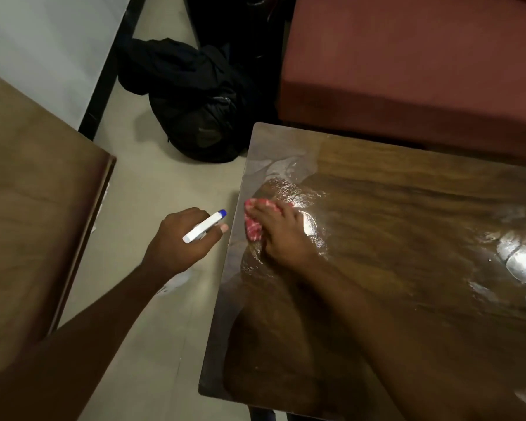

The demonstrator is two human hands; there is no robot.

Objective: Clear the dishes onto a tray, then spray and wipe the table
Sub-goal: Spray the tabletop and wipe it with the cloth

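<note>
**Colours around the desk**

The desk (407, 208) is dark brown wood grain with pale glossy streaks. At its left edge, a red cloth (253, 227) flecked white. Left of it, a white spray bottle (202, 227), blue-tipped. Beyond it, a black bag (195, 110), a maroon seat (407, 71) and a beige floor (152, 299).

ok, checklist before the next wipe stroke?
1. Cloth pressed under right hand on table: ok.
2. Left hand grip on spray bottle, held over the floor beside the table: ok.
3. Visible tabletop free of dishes: ok.
4. Surface wet, shiny streaks: ok.
5. Cloth clear of the table's left edge: not ok, nearly at it.
6. Table's right end: cannot tell, out of frame.
</note>
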